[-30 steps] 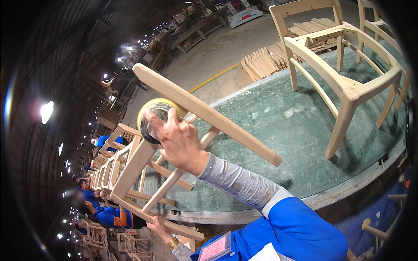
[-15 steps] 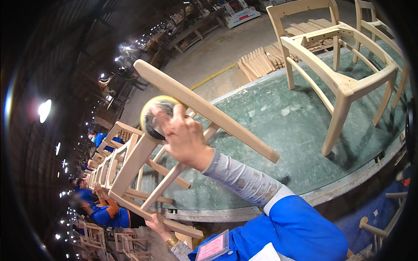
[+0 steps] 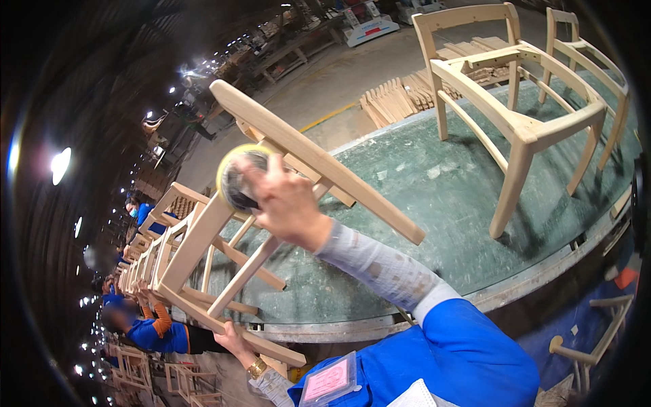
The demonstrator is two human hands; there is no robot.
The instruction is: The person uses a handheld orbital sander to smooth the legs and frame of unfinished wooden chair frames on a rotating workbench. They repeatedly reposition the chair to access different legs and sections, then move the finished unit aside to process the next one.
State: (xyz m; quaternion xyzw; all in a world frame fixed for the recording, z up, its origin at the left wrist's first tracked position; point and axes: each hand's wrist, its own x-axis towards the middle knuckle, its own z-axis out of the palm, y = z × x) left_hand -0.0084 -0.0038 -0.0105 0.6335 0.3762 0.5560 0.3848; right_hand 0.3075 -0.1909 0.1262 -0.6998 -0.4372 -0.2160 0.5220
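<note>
A pale wooden chair frame (image 3: 193,247) lies tilted on its side on the green worktop, its legs and rails crossing in front of me. My right hand (image 3: 288,203) is closed over a round sander (image 3: 239,180) with a yellow rim and dark top, pressed against the frame's seat rail near the joint with a long leg (image 3: 315,159). The fingers are slightly blurred. Lower down, my left hand (image 3: 232,340), with a gold watch at the wrist, grips the frame's lower leg (image 3: 271,349). The underside of the sander is hidden.
The green worktop (image 3: 447,251) carries another upright chair frame (image 3: 522,136) at right, with one more behind. Stacked wooden parts (image 3: 393,102) lie beyond the far edge. At left a row of chair frames stands by a co-worker in blue (image 3: 163,332). Further frames sit on the floor.
The view has shifted slightly, so the scene sits a little further left and lower-placed things a bit higher. My right hand keeps the sander on the same rail; my left hand keeps its grip.
</note>
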